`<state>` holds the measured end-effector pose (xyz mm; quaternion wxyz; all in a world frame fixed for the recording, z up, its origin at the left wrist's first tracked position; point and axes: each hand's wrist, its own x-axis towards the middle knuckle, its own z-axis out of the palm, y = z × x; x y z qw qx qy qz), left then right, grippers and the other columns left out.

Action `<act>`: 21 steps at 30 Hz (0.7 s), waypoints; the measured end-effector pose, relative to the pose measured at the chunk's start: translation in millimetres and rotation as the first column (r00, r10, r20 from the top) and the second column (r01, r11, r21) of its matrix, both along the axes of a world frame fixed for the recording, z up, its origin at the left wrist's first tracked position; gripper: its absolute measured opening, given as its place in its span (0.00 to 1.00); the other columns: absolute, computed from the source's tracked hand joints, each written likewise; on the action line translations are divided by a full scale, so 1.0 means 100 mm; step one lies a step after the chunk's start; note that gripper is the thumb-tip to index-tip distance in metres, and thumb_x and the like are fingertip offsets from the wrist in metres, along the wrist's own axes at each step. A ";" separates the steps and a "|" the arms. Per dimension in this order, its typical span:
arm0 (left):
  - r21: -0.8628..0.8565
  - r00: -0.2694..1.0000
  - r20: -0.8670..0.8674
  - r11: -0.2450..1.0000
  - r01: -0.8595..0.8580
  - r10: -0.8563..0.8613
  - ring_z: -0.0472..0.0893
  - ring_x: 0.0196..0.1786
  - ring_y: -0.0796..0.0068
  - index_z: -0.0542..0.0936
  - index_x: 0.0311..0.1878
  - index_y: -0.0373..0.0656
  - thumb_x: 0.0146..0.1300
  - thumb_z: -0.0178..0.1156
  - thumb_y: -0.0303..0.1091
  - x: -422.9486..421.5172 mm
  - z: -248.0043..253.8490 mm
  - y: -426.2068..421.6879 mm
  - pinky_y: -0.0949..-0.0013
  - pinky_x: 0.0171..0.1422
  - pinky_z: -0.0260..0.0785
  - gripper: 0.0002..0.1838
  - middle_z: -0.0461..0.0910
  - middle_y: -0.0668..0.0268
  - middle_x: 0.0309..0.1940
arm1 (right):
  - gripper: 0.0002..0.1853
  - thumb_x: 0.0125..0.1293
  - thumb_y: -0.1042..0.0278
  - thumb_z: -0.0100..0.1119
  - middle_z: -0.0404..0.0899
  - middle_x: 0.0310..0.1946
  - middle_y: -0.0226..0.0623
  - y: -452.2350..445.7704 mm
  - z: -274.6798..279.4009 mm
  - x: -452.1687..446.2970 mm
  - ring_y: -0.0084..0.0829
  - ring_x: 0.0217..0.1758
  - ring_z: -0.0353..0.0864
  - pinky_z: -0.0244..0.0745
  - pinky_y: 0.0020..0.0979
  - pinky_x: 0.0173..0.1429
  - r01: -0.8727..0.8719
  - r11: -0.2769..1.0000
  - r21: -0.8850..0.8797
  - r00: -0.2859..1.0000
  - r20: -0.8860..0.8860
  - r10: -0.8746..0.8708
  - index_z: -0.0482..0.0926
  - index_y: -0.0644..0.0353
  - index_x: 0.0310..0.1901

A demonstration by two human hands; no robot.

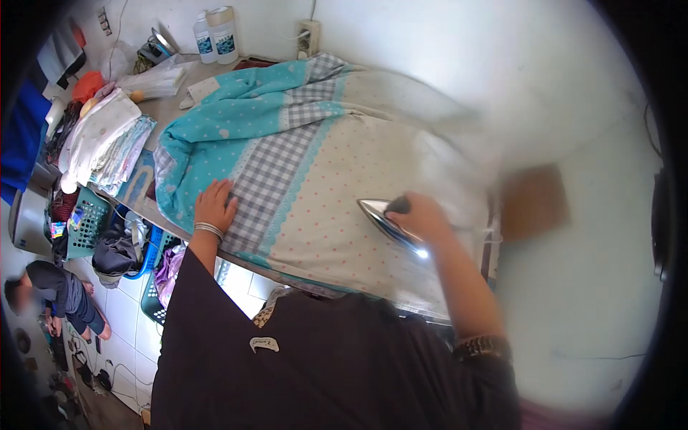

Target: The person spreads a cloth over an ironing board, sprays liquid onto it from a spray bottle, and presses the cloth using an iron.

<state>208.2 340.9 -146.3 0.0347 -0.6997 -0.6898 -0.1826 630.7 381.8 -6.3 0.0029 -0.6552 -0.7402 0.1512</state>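
A large cloth (337,172), cream with small red dots, a grey checked band and a turquoise dotted part, is spread over the table. My right hand (423,216) is wrapped round the dark handle of a clothes iron (380,216). The iron lies on the cream part, its pointed tip toward the left, with a bright glint at its heel. My left hand (214,206) rests flat, fingers spread, on the cloth where the turquoise meets the checked band. The turquoise part is bunched in folds at the left and back.
Folded clothes (107,140) are stacked at the table's left end. Two bottles (215,36) stand at the back by a wall socket (307,39). Baskets (89,223) with clothes are below left. A person (68,297) sits on the tiled floor. A brown panel (534,202) is at right.
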 end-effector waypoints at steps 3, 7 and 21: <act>-0.220 0.994 -0.091 0.972 -0.083 0.064 0.53 0.69 0.65 0.63 0.63 0.55 0.59 0.47 0.48 -0.34 -0.15 0.10 0.46 0.69 0.43 0.28 0.56 0.69 0.66 | 0.22 0.46 0.49 0.62 0.79 0.35 0.44 0.28 -0.42 -0.48 0.43 0.42 0.77 0.71 0.39 0.45 0.017 0.999 0.041 1.000 0.008 -0.017 0.77 0.58 0.37; -0.314 0.996 -0.064 0.947 -0.073 0.056 0.50 0.71 0.65 0.59 0.65 0.56 0.59 0.46 0.51 -0.37 -0.05 0.08 0.48 0.70 0.40 0.30 0.51 0.69 0.68 | 0.21 0.46 0.48 0.61 0.79 0.34 0.43 0.29 -0.41 -0.81 0.43 0.40 0.78 0.71 0.39 0.44 0.095 0.994 0.053 0.995 0.015 -0.096 0.78 0.57 0.36; -0.349 0.997 -0.058 0.934 -0.071 0.054 0.45 0.72 0.67 0.53 0.68 0.55 0.62 0.42 0.49 -0.41 -0.01 0.09 0.48 0.71 0.35 0.31 0.46 0.68 0.70 | 0.23 0.46 0.42 0.61 0.79 0.28 0.40 0.10 -0.47 -1.51 0.42 0.34 0.79 0.71 0.40 0.38 0.170 0.971 0.168 0.985 -0.021 -0.169 0.76 0.55 0.32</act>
